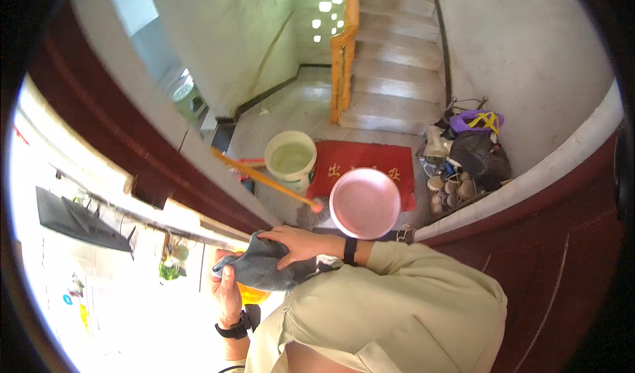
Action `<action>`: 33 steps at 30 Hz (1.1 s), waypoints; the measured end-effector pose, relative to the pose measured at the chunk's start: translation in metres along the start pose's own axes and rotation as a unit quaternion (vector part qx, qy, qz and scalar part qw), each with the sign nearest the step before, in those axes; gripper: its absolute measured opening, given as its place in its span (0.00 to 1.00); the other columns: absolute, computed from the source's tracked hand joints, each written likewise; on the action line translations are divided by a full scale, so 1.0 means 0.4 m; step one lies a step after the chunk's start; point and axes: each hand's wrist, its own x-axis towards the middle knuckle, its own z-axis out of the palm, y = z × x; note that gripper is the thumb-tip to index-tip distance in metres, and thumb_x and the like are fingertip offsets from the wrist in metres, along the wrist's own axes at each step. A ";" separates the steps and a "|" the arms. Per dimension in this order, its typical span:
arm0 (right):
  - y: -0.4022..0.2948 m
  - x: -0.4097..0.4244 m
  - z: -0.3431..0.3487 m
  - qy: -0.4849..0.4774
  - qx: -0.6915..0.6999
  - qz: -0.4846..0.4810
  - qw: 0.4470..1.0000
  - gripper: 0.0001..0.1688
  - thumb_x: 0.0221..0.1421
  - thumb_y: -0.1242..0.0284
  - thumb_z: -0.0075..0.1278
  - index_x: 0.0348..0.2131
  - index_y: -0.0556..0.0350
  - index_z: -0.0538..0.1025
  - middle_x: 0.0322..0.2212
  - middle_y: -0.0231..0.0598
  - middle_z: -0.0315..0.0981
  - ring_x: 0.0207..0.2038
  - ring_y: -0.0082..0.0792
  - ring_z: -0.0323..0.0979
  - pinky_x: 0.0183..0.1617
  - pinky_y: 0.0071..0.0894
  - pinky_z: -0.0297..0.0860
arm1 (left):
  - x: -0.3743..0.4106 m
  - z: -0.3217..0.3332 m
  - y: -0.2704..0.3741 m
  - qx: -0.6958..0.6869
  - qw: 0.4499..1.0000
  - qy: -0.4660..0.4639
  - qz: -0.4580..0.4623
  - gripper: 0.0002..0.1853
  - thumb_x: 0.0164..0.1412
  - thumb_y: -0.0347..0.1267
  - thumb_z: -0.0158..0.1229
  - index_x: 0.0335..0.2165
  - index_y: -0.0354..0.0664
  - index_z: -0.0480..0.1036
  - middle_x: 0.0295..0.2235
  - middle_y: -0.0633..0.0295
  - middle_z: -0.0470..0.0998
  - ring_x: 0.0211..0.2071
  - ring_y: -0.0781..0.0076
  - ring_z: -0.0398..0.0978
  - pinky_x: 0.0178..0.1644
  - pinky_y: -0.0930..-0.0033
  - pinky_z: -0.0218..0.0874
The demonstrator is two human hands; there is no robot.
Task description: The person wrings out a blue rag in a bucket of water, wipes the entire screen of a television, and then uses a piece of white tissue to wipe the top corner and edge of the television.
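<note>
A grey-blue cloth (263, 268) is spread between my two hands at the doorway. My left hand (227, 288) pinches its left end between thumb and fingers. Over the cloth's upper right part lies my right hand (292, 244), its fingers bent on the fabric and its thumb apart. Behind the cloth an orange-yellow thing (253, 294) shows in part. Beyond my right forearm a pink plastic basin (365, 203) stands partly on a red doormat (367, 154). To its left is a white bucket (290, 157) with liquid in it.
An orange stick (263, 178) slants beside the bucket, its end near a dark mop-like bundle (312, 214). Stairs (397, 75) with a wooden railing (342, 60) rise beyond the mat. Bags and a rack of round objects (449, 192) stand at the right wall. A dark red door (536, 273) is at the right.
</note>
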 end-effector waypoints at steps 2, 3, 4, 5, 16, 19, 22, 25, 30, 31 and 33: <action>-0.033 0.026 0.075 0.001 0.009 -0.070 0.998 0.50 0.39 0.65 0.64 0.58 0.52 0.58 0.48 0.49 0.61 0.51 0.48 0.60 0.54 0.41 0.60 | -0.075 -0.064 0.012 0.048 0.996 0.027 0.076 0.24 0.56 0.47 0.57 0.32 0.33 0.75 0.38 0.56 0.72 0.41 0.68 0.69 0.52 0.66 0.55; -0.066 0.037 0.096 -0.035 0.014 -0.070 0.997 0.44 0.37 0.67 0.64 0.54 0.53 0.64 0.44 0.48 0.63 0.50 0.47 0.62 0.53 0.40 0.61 | -0.111 -0.082 0.017 0.049 0.993 0.043 0.094 0.24 0.57 0.47 0.57 0.31 0.32 0.74 0.39 0.55 0.72 0.41 0.66 0.70 0.52 0.65 0.55; -0.055 0.063 0.139 -0.074 0.010 -0.100 0.992 0.34 0.34 0.68 0.65 0.44 0.56 0.71 0.40 0.47 0.66 0.47 0.46 0.65 0.50 0.38 0.62 | -0.146 -0.098 0.022 0.051 0.990 0.061 0.113 0.24 0.57 0.47 0.56 0.31 0.32 0.74 0.40 0.53 0.71 0.41 0.65 0.70 0.52 0.64 0.56; -0.077 0.086 0.168 -0.108 -0.020 -0.085 0.990 0.29 0.34 0.68 0.64 0.39 0.58 0.72 0.38 0.46 0.68 0.44 0.46 0.66 0.48 0.38 0.63 | -0.183 -0.111 0.039 0.019 0.993 0.077 0.084 0.22 0.59 0.44 0.55 0.31 0.31 0.74 0.39 0.53 0.73 0.41 0.66 0.71 0.51 0.65 0.57; -0.316 0.278 0.306 -0.155 0.237 0.036 0.959 0.04 0.46 0.80 0.52 0.28 0.61 0.75 0.25 0.27 0.72 0.29 0.15 0.65 0.33 0.17 0.63 | -0.622 -0.432 0.024 0.341 0.879 0.326 -0.070 0.17 0.49 0.26 0.63 0.41 0.43 0.73 0.25 0.67 0.71 0.27 0.79 0.67 0.33 0.76 0.60; -0.335 0.375 0.351 -0.102 0.391 0.039 0.914 0.02 0.47 0.80 0.50 0.23 0.58 0.72 0.21 0.24 0.68 0.24 0.14 0.62 0.28 0.16 0.60 | -0.693 -0.461 -0.010 0.423 0.820 0.368 -0.115 0.09 0.48 0.24 0.62 0.32 0.41 0.75 0.20 0.66 0.65 0.21 0.78 0.61 0.26 0.73 0.56; -0.357 0.460 0.370 -0.086 0.450 0.066 0.887 0.02 0.47 0.81 0.48 0.23 0.58 0.70 0.20 0.23 0.66 0.24 0.13 0.61 0.27 0.14 0.58 | -0.722 -0.500 -0.029 0.414 0.778 0.463 -0.093 0.01 0.50 0.23 0.59 0.26 0.38 0.75 0.19 0.65 0.65 0.19 0.78 0.60 0.23 0.71 0.53; -0.350 0.522 0.379 -0.084 0.309 0.010 0.947 0.04 0.47 0.79 0.48 0.22 0.58 0.68 0.19 0.22 0.62 0.24 0.15 0.58 0.27 0.16 0.57 | -0.709 -0.533 0.000 0.287 0.788 0.539 -0.080 0.03 0.54 0.25 0.57 0.26 0.35 0.73 0.20 0.66 0.69 0.22 0.79 0.67 0.25 0.76 0.58; -0.303 0.635 0.463 -0.061 -0.017 -0.038 0.997 0.09 0.44 0.73 0.50 0.23 0.60 0.67 0.16 0.43 0.61 0.22 0.35 0.63 0.27 0.34 0.61 | -0.636 -0.630 0.034 0.187 0.874 0.435 -0.111 0.08 0.59 0.26 0.51 0.26 0.32 0.71 0.23 0.65 0.73 0.27 0.79 0.70 0.33 0.76 0.62; -0.288 0.656 0.494 -0.059 -0.064 -0.053 0.995 0.09 0.44 0.72 0.50 0.24 0.60 0.67 0.17 0.46 0.63 0.22 0.40 0.65 0.28 0.37 0.62 | -0.607 -0.643 0.041 0.177 0.891 0.404 -0.106 0.08 0.60 0.25 0.50 0.25 0.32 0.71 0.23 0.64 0.73 0.27 0.79 0.70 0.34 0.75 0.62; -0.285 0.711 0.560 -0.084 -0.096 -0.043 0.991 0.10 0.45 0.70 0.50 0.24 0.59 0.68 0.21 0.52 0.68 0.27 0.54 0.67 0.30 0.46 0.63 | -0.558 -0.676 0.049 0.171 0.910 0.352 -0.134 0.09 0.61 0.27 0.49 0.27 0.32 0.72 0.25 0.63 0.74 0.30 0.76 0.72 0.37 0.74 0.63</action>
